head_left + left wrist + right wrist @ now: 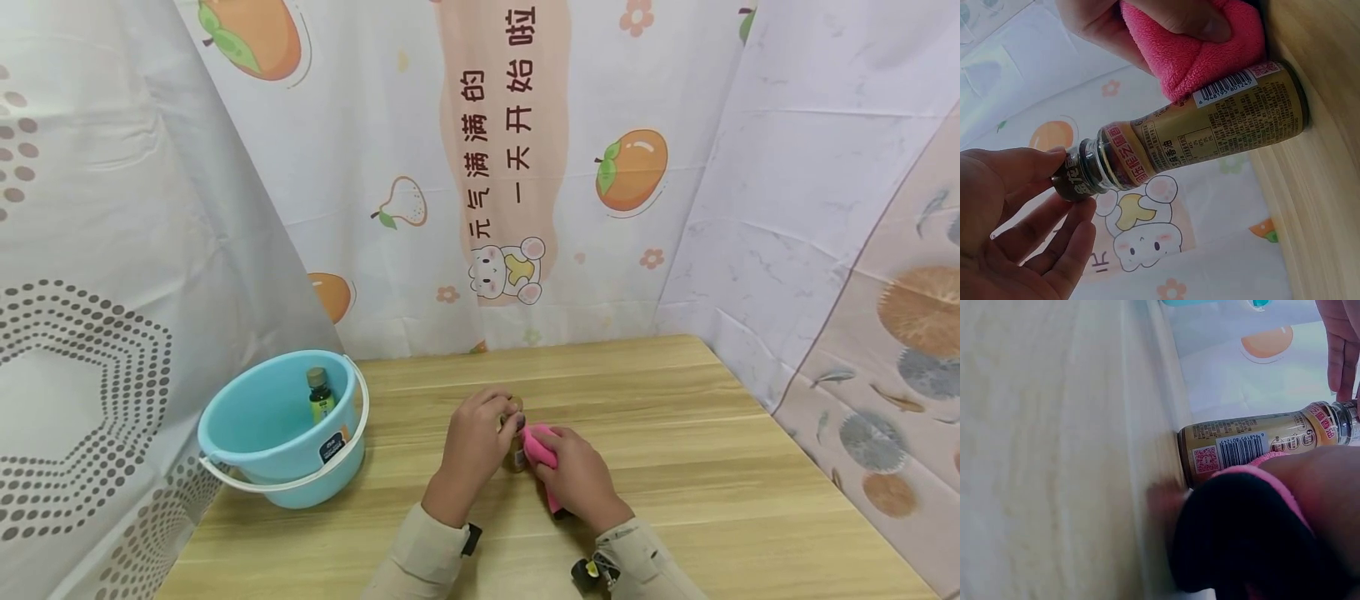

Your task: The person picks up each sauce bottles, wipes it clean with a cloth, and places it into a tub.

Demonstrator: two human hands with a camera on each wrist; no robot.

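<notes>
A glass sesame oil bottle (1222, 125) with a gold label and dark cap stands upright on the table, its base on the wood. My left hand (476, 429) pinches the cap (1075, 175) between thumb and fingers, at the top of the bottle. In my right hand (581, 479) is a bunched pink cloth (1238, 31), gripped with the thumb over it and pressed to the bottle's side. Part of the cloth hangs below that hand, and a dark part of it (1241, 531) fills the lower right wrist view. The bottle is mostly hidden by my hands in the head view.
A light blue bucket (300, 493) with a white handle stands on the left of the wooden table (712, 450). Inside it leans a small dark bottle (321, 404) with a yellow-green label. Printed curtains (360, 125) enclose the table at the back and sides.
</notes>
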